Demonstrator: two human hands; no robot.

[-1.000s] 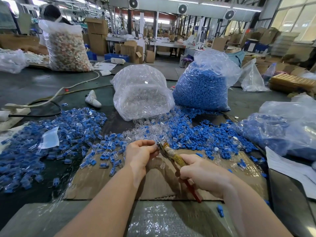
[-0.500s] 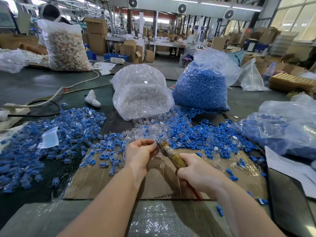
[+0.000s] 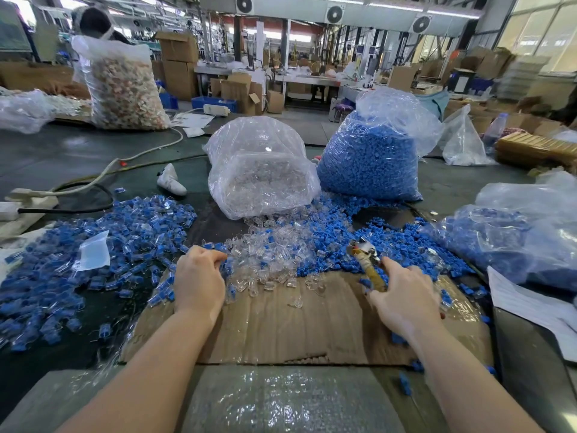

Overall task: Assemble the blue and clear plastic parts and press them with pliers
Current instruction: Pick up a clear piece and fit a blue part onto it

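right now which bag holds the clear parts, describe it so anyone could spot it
Two big plastic bags stand side by side at the table's middle, beyond the cardboard sheet. The clear-parts bag is the left one. Its contents look see-through and greyish, while its neighbour is packed solid blue.

the left hand (image 3: 199,281) curled knuckles-up, so whatever its fingertips held was hidden. the right hand (image 3: 406,295) covered the handles of the pliers (image 3: 365,256), whose blurred tip seemed slightly parted. both forearms ran off the bottom edge.

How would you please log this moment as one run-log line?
left hand: reaching into clear parts | right hand: holding pliers over blue parts | pressing: not underway
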